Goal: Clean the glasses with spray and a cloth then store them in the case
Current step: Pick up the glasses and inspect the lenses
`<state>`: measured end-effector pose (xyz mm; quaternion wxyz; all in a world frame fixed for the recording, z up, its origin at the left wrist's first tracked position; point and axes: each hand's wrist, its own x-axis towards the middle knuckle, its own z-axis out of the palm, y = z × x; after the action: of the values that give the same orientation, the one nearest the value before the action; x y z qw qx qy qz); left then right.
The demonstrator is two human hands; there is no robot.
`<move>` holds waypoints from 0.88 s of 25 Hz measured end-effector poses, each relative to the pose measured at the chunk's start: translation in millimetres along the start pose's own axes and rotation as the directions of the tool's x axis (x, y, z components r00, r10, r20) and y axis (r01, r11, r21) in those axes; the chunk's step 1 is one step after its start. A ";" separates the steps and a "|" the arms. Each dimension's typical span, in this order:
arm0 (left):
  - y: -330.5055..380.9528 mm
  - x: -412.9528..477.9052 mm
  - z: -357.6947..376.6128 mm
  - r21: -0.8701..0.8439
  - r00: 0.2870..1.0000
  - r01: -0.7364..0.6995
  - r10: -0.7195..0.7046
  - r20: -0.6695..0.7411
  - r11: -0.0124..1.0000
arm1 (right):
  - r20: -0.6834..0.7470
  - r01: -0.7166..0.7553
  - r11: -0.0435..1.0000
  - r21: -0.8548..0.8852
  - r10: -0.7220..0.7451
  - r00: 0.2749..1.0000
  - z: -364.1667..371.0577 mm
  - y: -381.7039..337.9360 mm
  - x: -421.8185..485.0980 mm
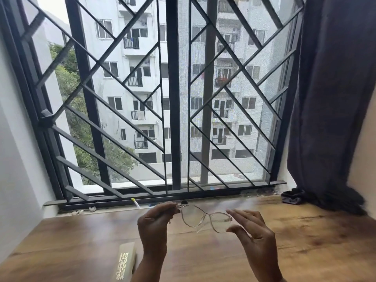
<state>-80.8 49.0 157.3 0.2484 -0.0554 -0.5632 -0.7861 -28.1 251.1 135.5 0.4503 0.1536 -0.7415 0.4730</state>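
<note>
The glasses (203,219) have a thin clear frame and are held up above the wooden table (305,241), lenses facing me. My left hand (156,222) pinches the frame's left hinge corner between fingertips and thumb. At the frame's right end my right hand (252,226) has its fingers spread and relaxed, thumb just under the rim; I cannot tell whether it touches. A beige glasses case (126,259) with printed text lies on the table below my left forearm. No spray bottle or cloth shows.
A barred window (173,119) with a dark frame stands right behind the table. A dark curtain (333,98) hangs at the right, with a small dark bundle (291,197) at its foot. Small scraps (92,209) and a white pen-like item (136,203) lie on the sill.
</note>
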 end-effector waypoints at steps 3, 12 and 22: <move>-1.7 0.5 -2.2 -0.096 0.997 0.048 -0.053 -0.048 0.994 | -0.014 -0.013 0.999 0.042 0.014 1.000 -3.0 5.5 -1.2; -10.9 -3.4 -3.6 -0.198 0.990 0.135 -0.142 -0.024 0.971 | -0.008 -0.017 0.986 0.163 0.018 1.000 2.2 11.2 0.4; -17.2 -19.6 -15.4 0.092 0.989 -0.026 0.012 0.150 0.995 | -0.077 -0.090 0.981 0.175 0.105 0.992 2.0 20.5 -3.3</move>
<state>-68.6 45.5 129.8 0.2154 -0.1078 -0.6159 -0.7501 -40.7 259.2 121.0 0.4431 0.1349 -0.6850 0.5624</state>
